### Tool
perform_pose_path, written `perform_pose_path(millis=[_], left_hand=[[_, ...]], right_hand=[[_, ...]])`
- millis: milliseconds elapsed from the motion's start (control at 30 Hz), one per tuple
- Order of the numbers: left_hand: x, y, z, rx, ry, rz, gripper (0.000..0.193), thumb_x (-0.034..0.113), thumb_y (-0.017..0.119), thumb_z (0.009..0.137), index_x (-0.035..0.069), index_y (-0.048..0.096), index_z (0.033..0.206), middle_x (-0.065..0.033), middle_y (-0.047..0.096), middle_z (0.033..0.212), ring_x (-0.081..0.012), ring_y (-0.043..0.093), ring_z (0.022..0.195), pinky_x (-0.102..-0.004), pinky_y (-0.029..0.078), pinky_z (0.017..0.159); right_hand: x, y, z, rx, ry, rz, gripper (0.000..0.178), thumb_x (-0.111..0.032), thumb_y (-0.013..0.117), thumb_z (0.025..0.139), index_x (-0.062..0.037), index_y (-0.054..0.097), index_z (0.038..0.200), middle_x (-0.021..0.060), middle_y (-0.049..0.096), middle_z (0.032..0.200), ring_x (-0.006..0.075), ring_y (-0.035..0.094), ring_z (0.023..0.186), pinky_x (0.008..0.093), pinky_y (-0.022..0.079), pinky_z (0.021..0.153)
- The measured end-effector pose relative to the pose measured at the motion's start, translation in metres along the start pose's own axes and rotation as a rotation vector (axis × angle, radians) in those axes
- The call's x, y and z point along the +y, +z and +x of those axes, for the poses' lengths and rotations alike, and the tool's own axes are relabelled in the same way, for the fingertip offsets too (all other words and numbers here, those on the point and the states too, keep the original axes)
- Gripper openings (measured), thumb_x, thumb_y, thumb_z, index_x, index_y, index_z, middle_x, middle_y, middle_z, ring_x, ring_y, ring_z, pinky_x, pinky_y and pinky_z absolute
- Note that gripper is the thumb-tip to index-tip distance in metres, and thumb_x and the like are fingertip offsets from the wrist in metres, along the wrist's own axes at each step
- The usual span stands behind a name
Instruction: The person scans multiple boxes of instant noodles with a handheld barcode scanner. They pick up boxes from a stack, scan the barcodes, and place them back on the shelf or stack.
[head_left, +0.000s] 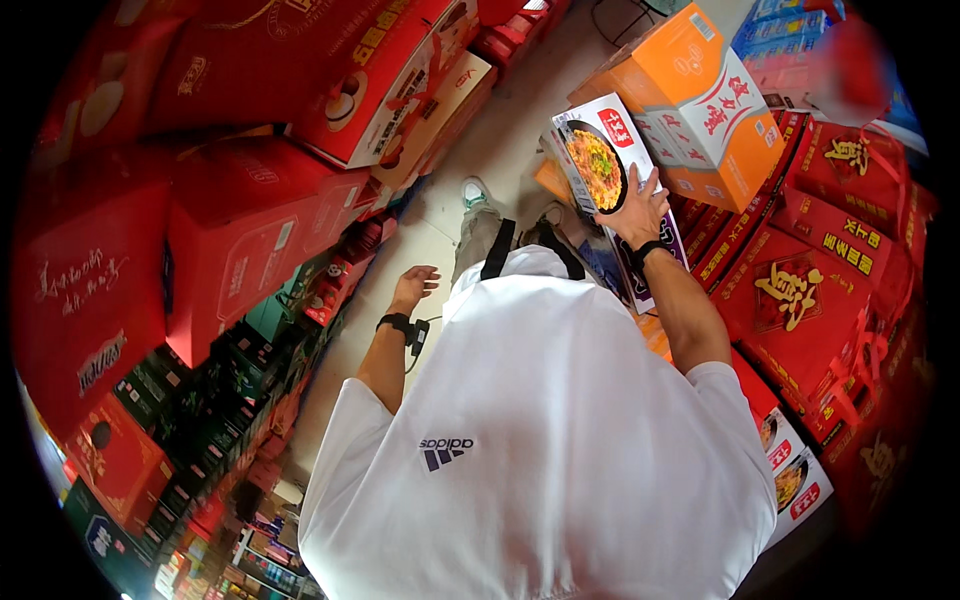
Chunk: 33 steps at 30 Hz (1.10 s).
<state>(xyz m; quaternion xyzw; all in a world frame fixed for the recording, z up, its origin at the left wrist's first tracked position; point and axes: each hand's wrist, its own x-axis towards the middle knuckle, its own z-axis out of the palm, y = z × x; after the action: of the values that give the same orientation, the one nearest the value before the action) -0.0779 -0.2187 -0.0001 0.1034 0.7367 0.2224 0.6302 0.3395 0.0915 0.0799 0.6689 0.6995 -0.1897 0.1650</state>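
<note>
My right hand point(636, 210) grips the near end of a white food box point(592, 170). The box carries a picture of a noodle-like dish in a black bowl and a red label. Its far right side is close to an orange and white carton point(700, 110). Under my right wrist lies a purple and white box point(640, 285), partly covered by my arm. My left hand point(415, 288) hangs over the floor with nothing in it, fingers stretched out. It wears a dark wristband with a small black device.
Red gift boxes point(250, 230) are stacked along the left, above rows of dark green packages point(225, 400). Red gift bags point(790, 290) crowd the right side. More white food boxes point(800, 480) stand at lower right. A pale floor aisle point(430, 225) runs between the stacks.
</note>
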Motion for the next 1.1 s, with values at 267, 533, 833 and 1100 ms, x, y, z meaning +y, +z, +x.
perform_pose_path(millis=[267,533,833,1100], left_hand=[[0.016,-0.039,0.021,-0.022,-0.012,-0.022,0.031,0.029,0.048,0.107,0.010,0.067,0.124,-0.0066,0.076,0.113,-0.0177,0.072,0.097,-0.0317,0.054,0.081],[0.009,-0.078,0.028,-0.042,-0.085,-0.059,0.036,0.031,0.048,0.105,0.009,0.066,0.128,-0.0105,0.074,0.118,-0.0212,0.073,0.101,-0.0344,0.055,0.086],[-0.003,-0.113,-0.008,-0.026,0.007,-0.211,0.055,0.050,0.051,0.106,0.004,0.062,0.134,-0.0164,0.071,0.125,-0.0298,0.071,0.110,-0.0412,0.056,0.093],[-0.044,-0.135,-0.057,0.052,-0.102,-0.337,0.061,0.050,0.051,0.105,0.002,0.055,0.142,-0.0212,0.065,0.133,-0.0356,0.066,0.120,-0.0471,0.052,0.102]], right_hand=[[-0.064,-0.032,-0.001,0.021,0.027,0.016,0.134,-0.058,0.088,0.057,-0.0190,0.018,0.165,0.0307,0.013,0.166,0.0637,0.029,0.139,0.0618,0.026,0.115],[-0.151,-0.070,0.025,0.007,0.240,0.175,0.135,-0.063,0.087,0.057,-0.0189,0.019,0.165,0.0312,0.015,0.166,0.0637,0.027,0.141,0.0616,0.024,0.117],[-0.214,-0.083,0.073,0.011,0.563,0.388,0.136,-0.066,0.088,0.057,-0.0199,0.018,0.164,0.0280,0.017,0.165,0.0611,0.030,0.141,0.0589,0.028,0.117],[-0.268,-0.054,0.139,-0.028,0.858,0.525,0.139,-0.071,0.085,0.061,-0.0212,0.009,0.166,0.0300,0.003,0.169,0.0608,0.023,0.147,0.0617,0.019,0.122]])
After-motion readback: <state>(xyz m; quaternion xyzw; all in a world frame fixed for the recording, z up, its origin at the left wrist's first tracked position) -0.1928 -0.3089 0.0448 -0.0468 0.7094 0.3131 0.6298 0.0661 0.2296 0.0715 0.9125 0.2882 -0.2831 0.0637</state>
